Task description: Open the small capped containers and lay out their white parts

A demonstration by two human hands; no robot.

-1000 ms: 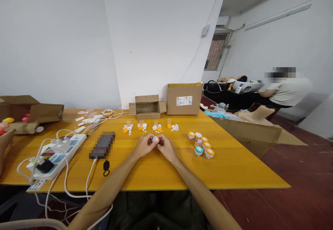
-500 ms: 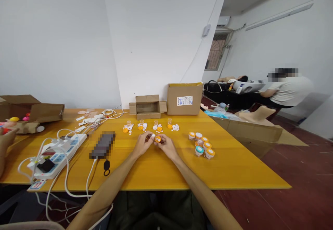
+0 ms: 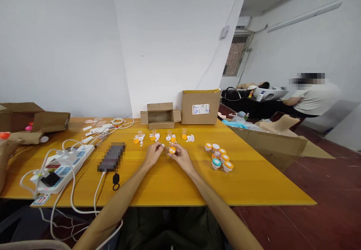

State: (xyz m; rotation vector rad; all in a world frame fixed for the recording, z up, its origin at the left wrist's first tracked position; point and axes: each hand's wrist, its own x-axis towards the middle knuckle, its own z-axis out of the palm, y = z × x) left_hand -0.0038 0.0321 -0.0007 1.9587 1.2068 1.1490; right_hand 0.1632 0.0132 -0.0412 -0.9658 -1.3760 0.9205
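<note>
Both hands rest on the yellow table (image 3: 175, 189) near its middle. My right hand (image 3: 182, 156) is closed around a small clear jar with an orange lid (image 3: 172, 150). My left hand (image 3: 153, 154) sits just left of it and pinches a small white piece (image 3: 163, 145) between its fingertips. Beyond the hands lie several little groups of orange and white parts with clear cups (image 3: 163, 137). To the right stands a cluster of small capped jars (image 3: 219, 156) with orange, white and teal lids.
A white power strip (image 3: 60, 165) with cables, a dark blurred device (image 3: 111, 156) and a black key fob (image 3: 115, 181) lie at left. Cardboard boxes (image 3: 180, 110) stand at the far edge, another box (image 3: 31, 121) at far left. A seated person (image 3: 313, 95) is at right; someone's hand (image 3: 7, 148) shows at left.
The hands were joined around one white-topped item; they have drawn apart, the orange lid now showing in the right hand and the white piece carried left in the left fingertips.
</note>
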